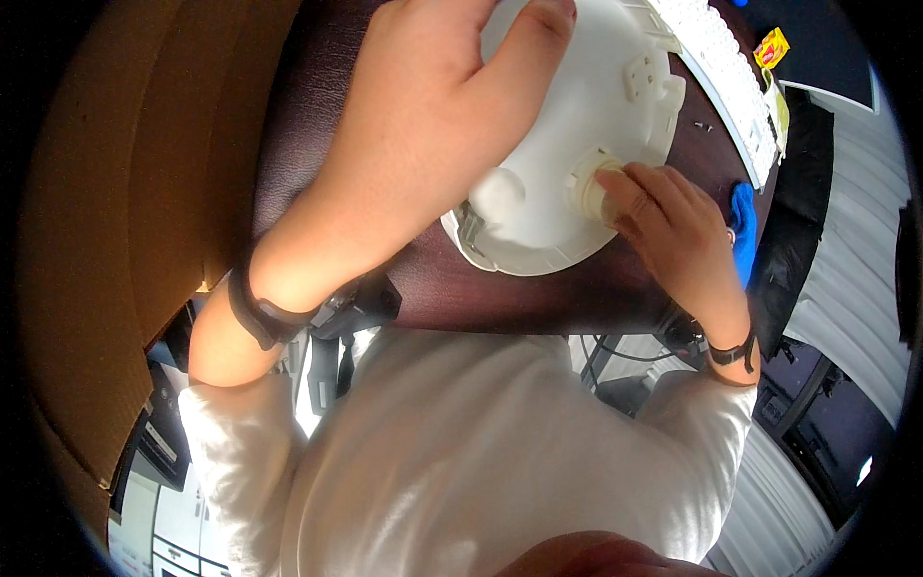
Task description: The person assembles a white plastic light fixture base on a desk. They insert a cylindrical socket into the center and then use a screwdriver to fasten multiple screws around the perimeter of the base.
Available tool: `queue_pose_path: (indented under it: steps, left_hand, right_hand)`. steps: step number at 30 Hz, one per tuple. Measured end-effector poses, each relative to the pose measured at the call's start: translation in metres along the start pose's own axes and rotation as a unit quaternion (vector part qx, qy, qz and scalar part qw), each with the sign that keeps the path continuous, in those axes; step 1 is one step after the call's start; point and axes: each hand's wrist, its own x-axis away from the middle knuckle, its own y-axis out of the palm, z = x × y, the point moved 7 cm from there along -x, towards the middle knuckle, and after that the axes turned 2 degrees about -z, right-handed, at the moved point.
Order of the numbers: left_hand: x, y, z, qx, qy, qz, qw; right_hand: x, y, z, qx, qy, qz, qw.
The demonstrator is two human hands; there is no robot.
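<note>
A large white, round plastic shell (pixel 567 120) with tabs round its rim lies hollow side up, near the far edge of the view. At its near right part, my right hand (pixel 673 216) is closed on a small cream round plastic piece (pixel 594 192), with thumb and fingers pinching its side. My left hand (pixel 452 77) reaches over the shell's left part. Its thumb stretches away from the palm, but the fingers are cut off by the upper edge, so what they touch is hidden. A pale round form (pixel 498 195) shows inside the shell beside my left wrist.
The shell rests on a dark reddish table (pixel 519 303). A white keyboard (pixel 723 82) lies along the right, with small screws (pixel 704 126) beside it. Further right are a blue object (pixel 742 231) and a yellow packet (pixel 771 48). Brown cardboard (pixel 163 173) stands on the left.
</note>
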Motion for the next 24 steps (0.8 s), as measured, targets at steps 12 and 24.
queue_pose_path:
  steps: [12,24]
  left_hand:
    - [-0.001,0.001,0.004,-0.005,0.012,0.001,1.000]
    - [0.000,-0.001,0.011,-0.011,0.019,0.000,1.000]
  right_hand:
    - [0.001,0.000,0.009,-0.039,0.026,0.020,0.999]
    - [0.001,0.005,0.025,-0.170,0.137,0.009,0.976]
